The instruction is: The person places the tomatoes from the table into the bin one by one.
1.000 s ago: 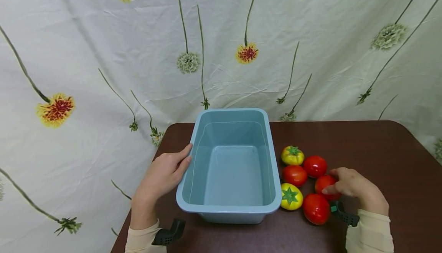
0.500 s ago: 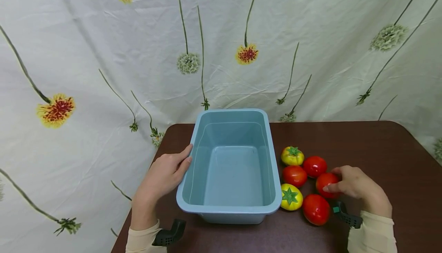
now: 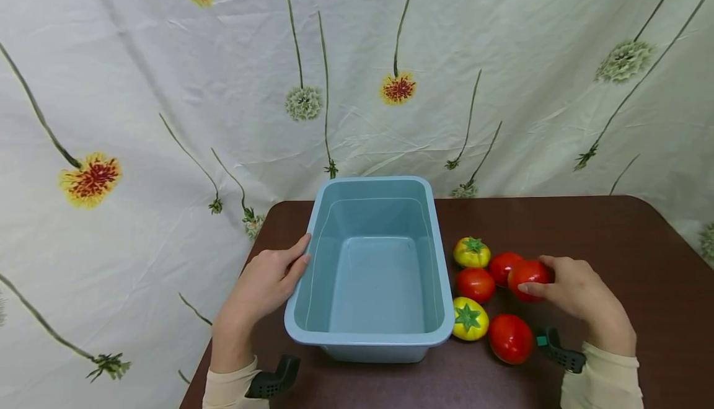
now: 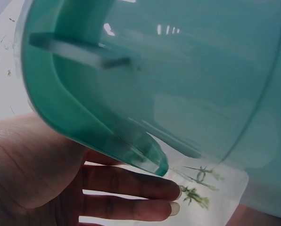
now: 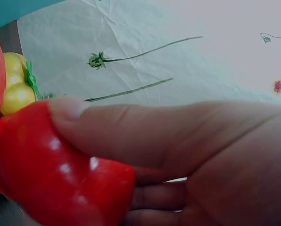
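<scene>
A light blue plastic bin [image 3: 442, 272] stands empty on the brown table. My left hand [image 3: 301, 253] rests with straight fingers against the bin's left rim; in the left wrist view the fingers [image 4: 131, 188] lie under the rim [image 4: 84, 122]. My right hand [image 3: 538, 276] grips a red tomato [image 3: 524, 271] and holds it just above the table, to the right of the bin. The right wrist view shows my thumb [image 5: 131, 136] pressed on that tomato [image 5: 51, 179]. Beside it lie two yellow tomatoes [image 3: 471, 252] [image 3: 470, 318] and three red ones [image 3: 475, 284] [image 3: 510, 338] [image 3: 500, 263].
The table [image 3: 613, 235] has bare surface to the right and behind the tomatoes; its left edge runs close by my left hand. A cloth backdrop [image 3: 357, 74] printed with flowers hangs behind. Black wrist mounts [image 3: 273, 381] [image 3: 560, 353] sit at both sleeves.
My right hand closed round the red tomato and raised it up and slightly back, so it now overlaps the red one behind. The left hand and bin stayed still.
</scene>
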